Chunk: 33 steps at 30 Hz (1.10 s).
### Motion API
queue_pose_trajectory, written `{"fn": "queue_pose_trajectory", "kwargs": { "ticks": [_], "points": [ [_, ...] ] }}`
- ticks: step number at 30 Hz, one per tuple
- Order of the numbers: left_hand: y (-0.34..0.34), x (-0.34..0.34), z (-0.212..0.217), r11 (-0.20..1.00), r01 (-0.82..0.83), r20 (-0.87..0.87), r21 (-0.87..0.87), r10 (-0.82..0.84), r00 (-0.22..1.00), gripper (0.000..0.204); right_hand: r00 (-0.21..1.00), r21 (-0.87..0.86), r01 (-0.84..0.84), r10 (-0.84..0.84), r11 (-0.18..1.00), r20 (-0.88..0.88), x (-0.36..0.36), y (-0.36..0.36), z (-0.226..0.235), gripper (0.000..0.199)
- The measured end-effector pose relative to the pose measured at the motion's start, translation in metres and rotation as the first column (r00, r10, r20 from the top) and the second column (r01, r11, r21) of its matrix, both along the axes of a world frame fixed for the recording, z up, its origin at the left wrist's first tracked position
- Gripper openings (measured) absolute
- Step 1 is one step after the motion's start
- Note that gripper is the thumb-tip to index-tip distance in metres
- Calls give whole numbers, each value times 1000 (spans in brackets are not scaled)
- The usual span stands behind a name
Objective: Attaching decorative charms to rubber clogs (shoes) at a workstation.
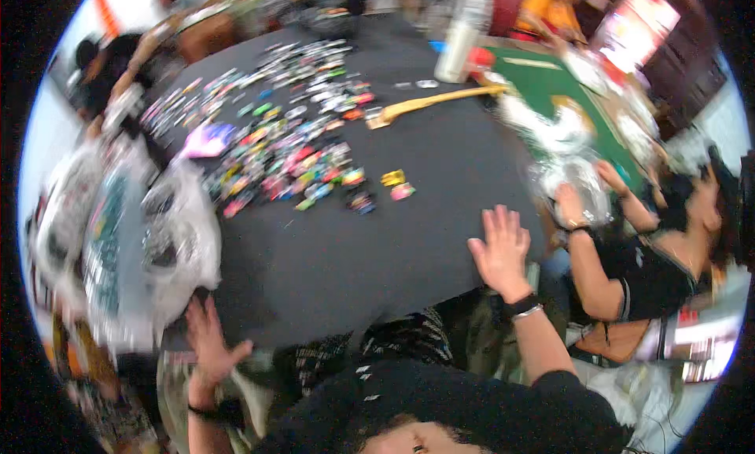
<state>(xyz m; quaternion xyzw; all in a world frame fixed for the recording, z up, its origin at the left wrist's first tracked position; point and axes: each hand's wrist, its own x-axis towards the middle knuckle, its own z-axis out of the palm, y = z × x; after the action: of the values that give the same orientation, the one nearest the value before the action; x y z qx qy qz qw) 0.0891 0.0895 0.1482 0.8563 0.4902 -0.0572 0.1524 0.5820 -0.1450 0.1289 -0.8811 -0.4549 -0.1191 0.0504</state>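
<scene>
Spreading left hand (211, 344) and right hand (501, 251) open at the near side of a black desk (370, 257)

Seen from the head camera, both hands are empty, fingers extended and thumbs turned inward. The right hand lies over the near right part of the desk, with a black wristband (519, 303) and a silver bracelet (528, 312) behind it; whether its palm presses on the surface, I cannot tell. The left hand is at the near left corner, its fingertips just beside the clear plastic bags (185, 226) crowded along the left edge; contact is too blurred to judge.

A heap of small colourful pieces (303, 159) spreads over the far left half of the desk, well apart from both hands; blur hides what they are. A purple pouch-like item (206, 141) sits at its left side. Right of the heap, a yellow piece (392, 177) and a pink piece (403, 191) lie close together. Farther off, a long yellow stick-like object (432, 102) lies slantwise, its right end near a white bottle (460, 49).

At right, beside a green surface (605, 139), a co-worker's hands (572, 206) are at a clear plastic package (586, 179). Another person in orange (550, 14) is at the far right.
</scene>
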Motion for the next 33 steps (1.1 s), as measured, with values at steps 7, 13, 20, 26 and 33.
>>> {"fn": "queue_pose_trajectory", "kwargs": {
  "ticks": [7, 13, 20, 26, 33],
  "points": [
    [-14, 3, 4, 865, -500, 727, -39, 368, 580, 54, 997, -90, 72, -72, 993, 5, 18, -10, -26, 58],
    [27, -45, 72, 89, -653, 648, 752, 87, 757, 75, 996, -82, 94, -93, 992, 15, 15, -10, -31, 55],
    [44, -43, 67, 509, -488, 389, 710, 295, 873, 119, 992, -93, 123, -126, 988, -26, 4, -11, -23, 55],
    [90, -45, 68, 542, -333, 455, 772, -105, 884, 105, 997, -45, 69, -67, 997, 41, 8, -15, -27, 52],
    [49, -4, 103, 412, -211, 316, 886, -204, 926, 94, 999, 53, 37, -38, 998, 24, 2, -19, -33, 49]
  ]
}}
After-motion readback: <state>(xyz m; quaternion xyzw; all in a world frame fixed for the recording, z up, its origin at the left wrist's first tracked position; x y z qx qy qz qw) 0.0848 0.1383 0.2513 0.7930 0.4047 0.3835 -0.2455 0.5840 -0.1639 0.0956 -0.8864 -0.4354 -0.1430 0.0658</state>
